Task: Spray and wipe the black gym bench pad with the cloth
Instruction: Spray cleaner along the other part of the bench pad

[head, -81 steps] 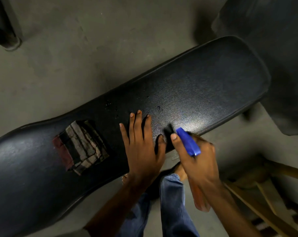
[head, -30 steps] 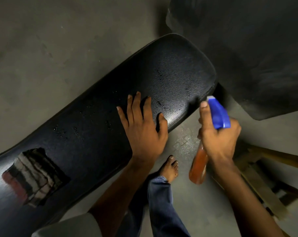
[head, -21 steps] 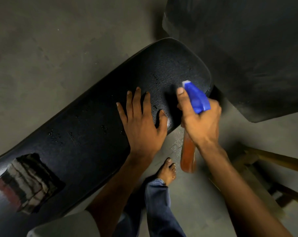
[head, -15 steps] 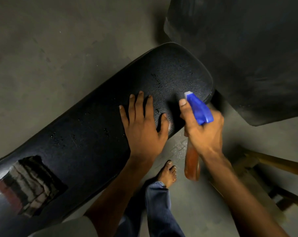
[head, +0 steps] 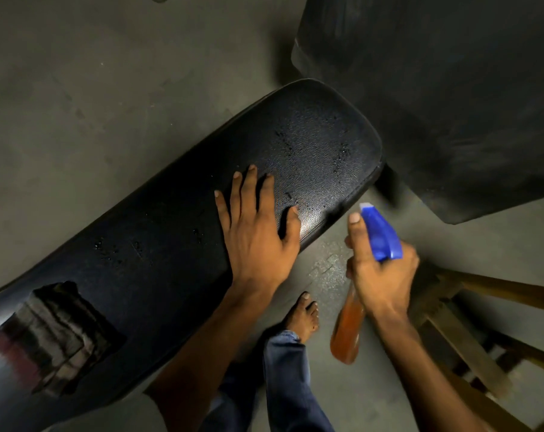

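The black gym bench pad (head: 177,232) runs diagonally from lower left to upper right, with wet droplets near its right end. My left hand (head: 258,235) lies flat on the pad, fingers spread, holding nothing. My right hand (head: 380,275) grips a spray bottle (head: 347,332) with a blue trigger head and orange liquid, held off the pad's near right edge, nozzle toward the pad end. A folded striped cloth (head: 49,335) rests on the pad at the lower left, away from both hands.
A large dark padded object (head: 451,98) stands close behind the pad's right end. A wooden frame (head: 470,332) sits on the concrete floor at lower right. My bare foot (head: 302,313) and jeans leg stand between pad and frame. A wet patch marks the floor.
My right hand has drawn the spray bottle back and to the right, off the pad's end. More droplets show on the pad. My left hand stays flat in place.
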{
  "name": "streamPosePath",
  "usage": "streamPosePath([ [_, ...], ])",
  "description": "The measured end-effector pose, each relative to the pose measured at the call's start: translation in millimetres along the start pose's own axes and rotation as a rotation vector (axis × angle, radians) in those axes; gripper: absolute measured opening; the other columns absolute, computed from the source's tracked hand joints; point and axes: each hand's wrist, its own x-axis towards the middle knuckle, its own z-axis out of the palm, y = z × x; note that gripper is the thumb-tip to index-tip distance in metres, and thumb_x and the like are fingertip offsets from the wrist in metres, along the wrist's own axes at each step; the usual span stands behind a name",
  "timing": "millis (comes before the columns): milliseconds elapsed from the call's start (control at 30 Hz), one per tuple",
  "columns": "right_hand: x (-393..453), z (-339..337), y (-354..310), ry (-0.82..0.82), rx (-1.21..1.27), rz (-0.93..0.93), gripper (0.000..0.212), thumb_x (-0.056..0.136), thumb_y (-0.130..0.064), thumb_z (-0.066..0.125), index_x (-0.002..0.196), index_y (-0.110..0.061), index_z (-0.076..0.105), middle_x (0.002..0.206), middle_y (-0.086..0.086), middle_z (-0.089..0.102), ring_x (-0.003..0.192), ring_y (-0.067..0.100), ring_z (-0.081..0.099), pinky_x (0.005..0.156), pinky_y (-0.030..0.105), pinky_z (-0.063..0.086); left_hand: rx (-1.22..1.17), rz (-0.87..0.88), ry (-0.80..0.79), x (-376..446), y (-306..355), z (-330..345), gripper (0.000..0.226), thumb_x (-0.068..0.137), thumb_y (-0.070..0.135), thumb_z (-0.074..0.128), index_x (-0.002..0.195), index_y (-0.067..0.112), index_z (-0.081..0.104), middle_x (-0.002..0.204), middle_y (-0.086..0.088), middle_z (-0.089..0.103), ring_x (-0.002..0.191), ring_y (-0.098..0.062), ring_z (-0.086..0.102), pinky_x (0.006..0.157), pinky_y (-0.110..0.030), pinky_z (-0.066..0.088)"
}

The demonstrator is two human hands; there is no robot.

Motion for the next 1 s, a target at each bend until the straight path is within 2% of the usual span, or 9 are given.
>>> streamPosePath([
  [100,-24.1,7.1,4.1,-0.006,0.084,0.042,0.087,0.086,-0.082,0.067,0.078,0.004,0.057,0.068,0.032,0.055,0.051,0.026,0.051,0.053,0.059,0.052,0.001,-0.003,0.031,-14.9,-13.1,-10.1,0.059,0.101,0.042,0.059,0.151,0.011,0.054,0.167,-0.013,0.042,0.16,-0.033,0.03,0.131,-0.061,0.015],
  [233,-46.0,20.0,-10.2,-0.093,0.077,-0.018,0.087,0.085,-0.085,0.063,0.087,0.002,0.061,0.068,0.026,0.059,0.054,0.042,0.058,0.056,0.059,0.053,0.02,-0.022,0.031,-36.5,-35.7,-21.8,0.058,0.101,0.043,0.06,0.149,0.011,0.056,0.166,-0.012,0.043,0.16,-0.033,0.031,0.131,-0.062,0.015],
  [333,-47.5,31.0,-31.1,-0.164,0.026,-0.067,0.083,0.087,-0.078,0.065,0.072,0.003,0.055,0.057,0.023,0.055,0.054,0.043,0.059,0.057,0.055,0.054,0.029,-0.042,0.046,-47.6,-51.9,-29.9,0.058,0.1,0.044,0.059,0.148,0.011,0.057,0.166,-0.013,0.043,0.159,-0.033,0.032,0.13,-0.063,0.016],
  [433,-59.1,46.0,-49.2,-0.253,-0.058,-0.201,0.067,0.095,-0.059,0.071,0.057,-0.011,0.044,0.05,0.004,0.053,0.047,0.021,0.053,0.054,0.036,0.049,0.032,-0.061,0.064,-56.8,-67.5,-38.1,0.06,0.098,0.042,0.06,0.149,0.011,0.056,0.166,-0.013,0.043,0.158,-0.035,0.033,0.13,-0.064,0.017],
  [500,-78.4,56.9,-53.9,-0.327,-0.082,-0.307,0.063,0.097,-0.047,0.076,0.054,-0.024,0.036,0.053,-0.008,0.049,0.048,0.008,0.045,0.052,0.016,0.033,0.036,-0.088,0.073,-63.9,-78.0,-44.6,0.061,0.096,0.04,0.058,0.15,0.011,0.055,0.167,-0.012,0.042,0.159,-0.035,0.033,0.13,-0.064,0.017],
  [533,-89.4,62.1,-51.1,-0.368,-0.093,-0.347,0.062,0.097,-0.044,0.077,0.055,-0.027,0.034,0.054,-0.009,0.047,0.048,0.006,0.044,0.052,0.014,0.031,0.04,-0.108,0.078,-68.1,-84.2,-48.3,0.062,0.095,0.038,0.057,0.151,0.011,0.054,0.168,-0.012,0.041,0.159,-0.035,0.032,0.13,-0.065,0.017],
  [700,-139.3,68.8,-23.3,-0.439,-0.122,-0.375,0.052,0.099,-0.044,0.075,0.061,-0.025,0.043,0.055,-0.008,0.043,0.052,0.006,0.045,0.057,0.017,0.033,0.095,-0.212,0.094,-104.2,-124.1,-67.0,0.063,0.098,0.037,0.057,0.154,0.008,0.051,0.169,-0.012,0.039,0.16,-0.034,0.03,0.13,-0.063,0.016],
  [900,-155.6,50.7,-2.1,-0.274,-0.158,-0.228,0.062,0.096,-0.061,0.066,0.059,-0.022,0.037,0.054,-0.006,0.041,0.049,0.006,0.034,0.054,0.034,0.036,0.041,-0.174,0.101,-142.6,-159.0,-76.5,0.061,0.101,0.034,0.059,0.153,0.003,0.051,0.167,-0.018,0.04,0.159,-0.038,0.032,0.131,-0.059,0.019],
  [1000,-167.2,48.1,5.2,-0.301,-0.199,-0.217,0.063,0.097,-0.063,0.064,0.058,-0.019,0.042,0.051,-0.005,0.047,0.048,0.009,0.045,0.056,0.039,0.044,0.013,-0.156,0.099,-147.4,-160.7,-76.7,0.062,0.101,0.033,0.061,0.154,0.003,0.05,0.168,-0.018,0.038,0.16,-0.038,0.03,0.132,-0.057,0.018],
])
